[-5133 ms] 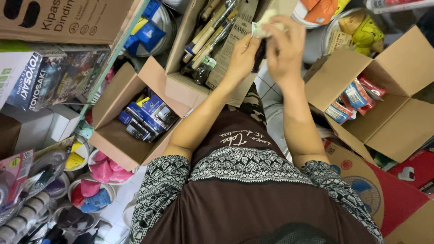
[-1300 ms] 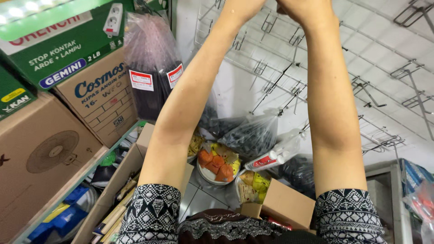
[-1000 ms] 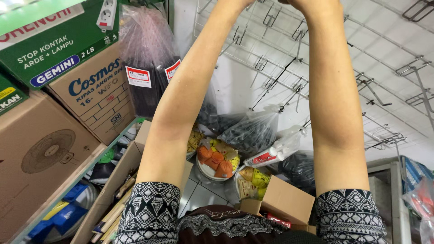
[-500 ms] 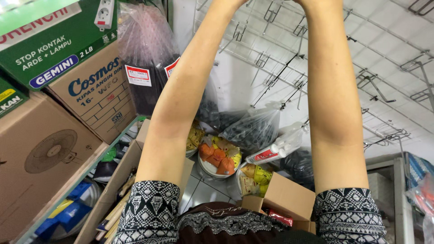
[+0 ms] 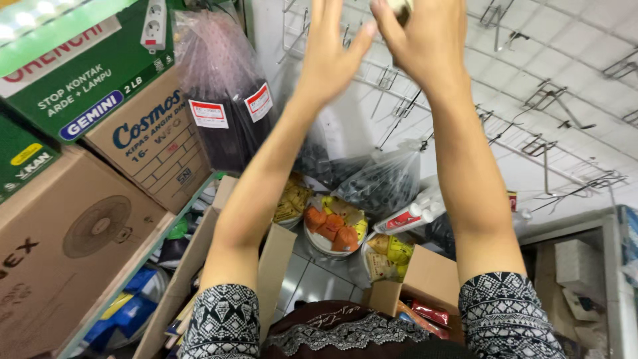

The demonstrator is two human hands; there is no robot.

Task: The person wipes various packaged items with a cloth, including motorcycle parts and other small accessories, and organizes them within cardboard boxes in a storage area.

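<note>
I'm raising both hands to the white wire rack [image 5: 531, 73]: right hand [image 5: 425, 40] is pinching a small pale item [image 5: 401, 5] at the top edge, reaching its hooks; left hand [image 5: 329, 50] is spreading open, empty, steadying alongside.

Right hand [image 5: 425, 40]'s object edge-cropped, unidentifiable.
</note>
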